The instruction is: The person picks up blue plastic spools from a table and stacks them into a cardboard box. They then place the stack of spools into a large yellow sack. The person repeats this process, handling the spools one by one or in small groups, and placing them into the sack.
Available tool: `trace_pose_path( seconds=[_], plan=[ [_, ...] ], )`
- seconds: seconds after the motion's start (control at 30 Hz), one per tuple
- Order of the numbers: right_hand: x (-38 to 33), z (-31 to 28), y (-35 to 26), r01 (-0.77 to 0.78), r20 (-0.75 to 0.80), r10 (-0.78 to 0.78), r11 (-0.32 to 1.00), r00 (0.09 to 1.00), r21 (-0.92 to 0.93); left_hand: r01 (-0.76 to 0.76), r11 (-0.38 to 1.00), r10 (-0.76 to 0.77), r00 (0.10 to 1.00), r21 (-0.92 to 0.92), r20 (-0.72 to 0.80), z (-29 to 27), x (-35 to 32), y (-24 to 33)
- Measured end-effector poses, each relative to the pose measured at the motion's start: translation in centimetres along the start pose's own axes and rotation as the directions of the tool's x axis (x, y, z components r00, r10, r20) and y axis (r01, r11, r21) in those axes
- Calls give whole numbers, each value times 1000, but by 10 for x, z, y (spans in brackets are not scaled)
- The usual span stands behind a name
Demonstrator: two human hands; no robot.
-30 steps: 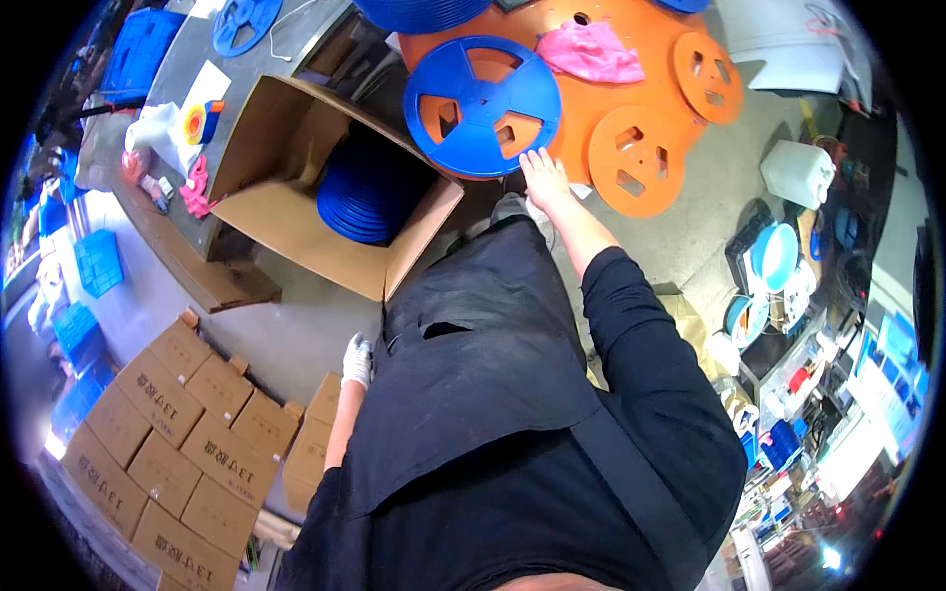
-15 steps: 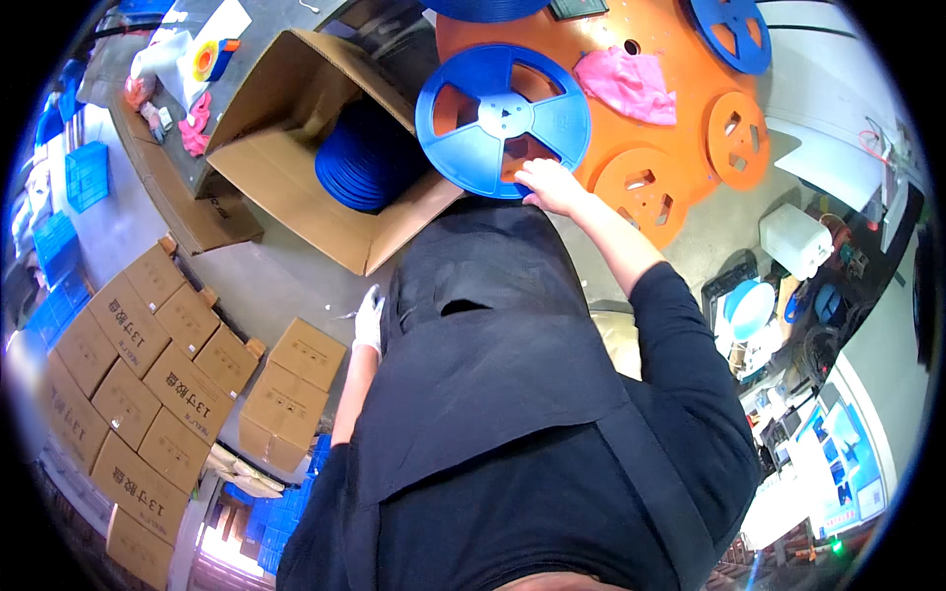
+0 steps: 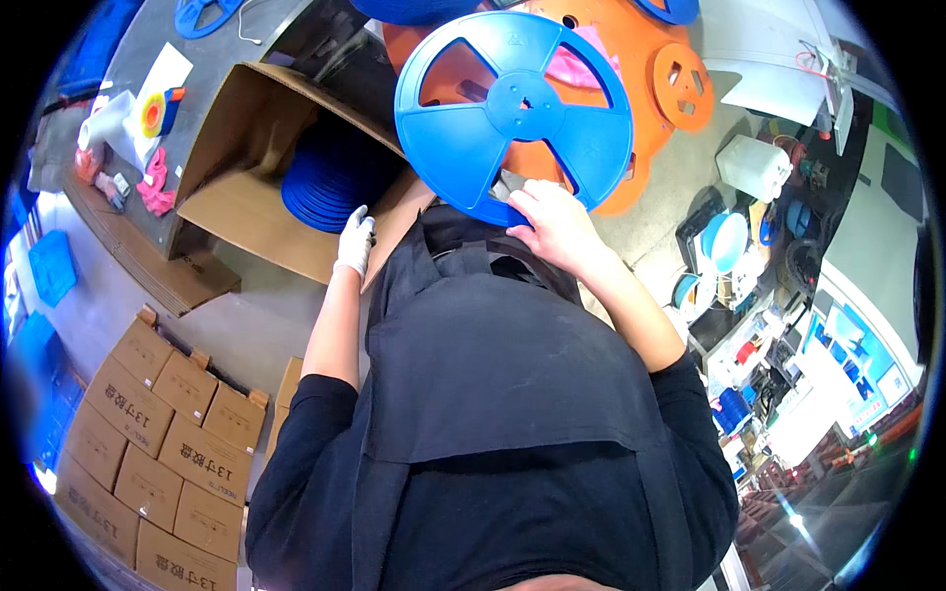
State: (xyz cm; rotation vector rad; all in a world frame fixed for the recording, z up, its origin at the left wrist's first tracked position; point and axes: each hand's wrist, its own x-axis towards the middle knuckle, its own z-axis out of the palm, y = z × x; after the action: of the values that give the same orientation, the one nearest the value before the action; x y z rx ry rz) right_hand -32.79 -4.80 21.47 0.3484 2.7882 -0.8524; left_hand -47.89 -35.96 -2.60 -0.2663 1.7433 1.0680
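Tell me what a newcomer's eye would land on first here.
The big blue reel at top centre, gripped at its lower rim by the bare right hand, above orange reels. Left of it, the gloved left hand rests at the open cardboard box holding stacked blue reels.

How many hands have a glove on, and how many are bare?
Gloved hands: 1, the left hand
Bare hands: 1, the right hand, holding the blue reel
Total: 2 hands
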Motion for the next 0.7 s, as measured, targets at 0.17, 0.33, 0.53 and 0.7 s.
trace_pose_path(
  seconds=[0.17,0.33,0.53,0.7],
  plan=[
    [-5,-5,-17,-56,-26,56,998,998,2,15,998,-20,996,58,86,1,10,8],
    [-4,3,-26,-49,-53,44,995,998,-82,45,999,-46,998,28,49,-14,7,0],
    [-5,12,-24,-27,-113,7,985,994,-171,129,991,-129,992,-24,7,-21,19,-19],
    [-7,12,-26,-3,-106,-19,979,994,-202,141,989,-140,990,-34,25,-21,18,-26]
  ],
)
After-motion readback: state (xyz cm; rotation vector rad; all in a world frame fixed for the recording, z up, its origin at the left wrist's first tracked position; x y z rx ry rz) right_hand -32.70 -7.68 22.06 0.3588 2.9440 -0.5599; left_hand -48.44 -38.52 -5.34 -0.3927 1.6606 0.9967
